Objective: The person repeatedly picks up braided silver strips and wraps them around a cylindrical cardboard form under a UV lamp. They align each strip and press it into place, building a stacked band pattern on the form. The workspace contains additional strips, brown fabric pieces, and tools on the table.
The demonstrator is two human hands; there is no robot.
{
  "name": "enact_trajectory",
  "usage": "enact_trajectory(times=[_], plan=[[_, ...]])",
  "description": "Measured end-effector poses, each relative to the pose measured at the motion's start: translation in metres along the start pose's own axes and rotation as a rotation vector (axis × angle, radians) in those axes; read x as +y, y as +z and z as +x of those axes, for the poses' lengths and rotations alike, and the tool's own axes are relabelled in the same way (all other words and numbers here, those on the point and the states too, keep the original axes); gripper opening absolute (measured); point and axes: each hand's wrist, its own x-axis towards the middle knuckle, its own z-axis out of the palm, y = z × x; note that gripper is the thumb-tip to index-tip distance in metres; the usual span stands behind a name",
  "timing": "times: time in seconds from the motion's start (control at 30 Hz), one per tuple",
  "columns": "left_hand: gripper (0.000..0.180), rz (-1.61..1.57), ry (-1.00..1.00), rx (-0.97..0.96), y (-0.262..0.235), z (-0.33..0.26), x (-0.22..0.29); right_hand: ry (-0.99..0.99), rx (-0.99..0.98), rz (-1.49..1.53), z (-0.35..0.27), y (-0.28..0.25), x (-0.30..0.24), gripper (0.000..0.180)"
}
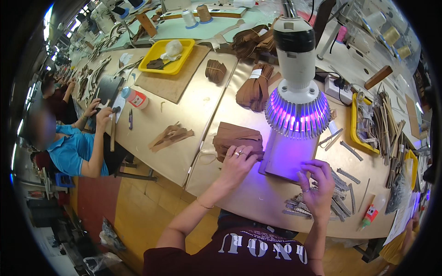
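Note:
My left hand (237, 164) rests at the near edge of a stack of flat brown strips (237, 137). Its fingers are drawn together on a brown strip whose dark end pokes out toward the board. My right hand (318, 184) hovers by the near right corner of a flat board (289, 154), fingers curved and apart, with nothing visible between them. Purple light falls on the board from a finned lamp (298, 110) hanging above it. Beside and under my right hand lie several short grey braided strips (338, 202).
Bundled brown strips (254, 87) and a smaller roll (215, 71) lie farther back. A yellow tray (166, 56) is at the far left, another (359, 131) at right. A red-labelled bottle (369, 215) lies near the front edge. A co-worker in blue (76, 149) hammers at left.

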Motion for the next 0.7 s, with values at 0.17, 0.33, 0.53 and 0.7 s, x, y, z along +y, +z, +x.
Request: enact_trajectory(times=[0.17,0.33,0.53,0.7], plan=[[0.017,-0.159,-0.102,0.021,-0.006,0.002,0.003,0.061,-0.012,0.016,-0.014,-0.012,0.005,0.020],[0.017,-0.406,-0.214,0.114,-0.013,0.006,-0.001,0.024,-0.190,0.029,-0.040,-0.004,0.001,0.020],[0.019,-0.580,-0.362,0.142,-0.018,0.003,-0.002,-0.095,-0.322,0.004,-0.045,0.020,-0.009,0.018],[0.019,-0.538,-0.290,0.173,-0.029,0.003,-0.010,-0.070,-0.303,0.090,-0.034,0.046,-0.023,0.024]])
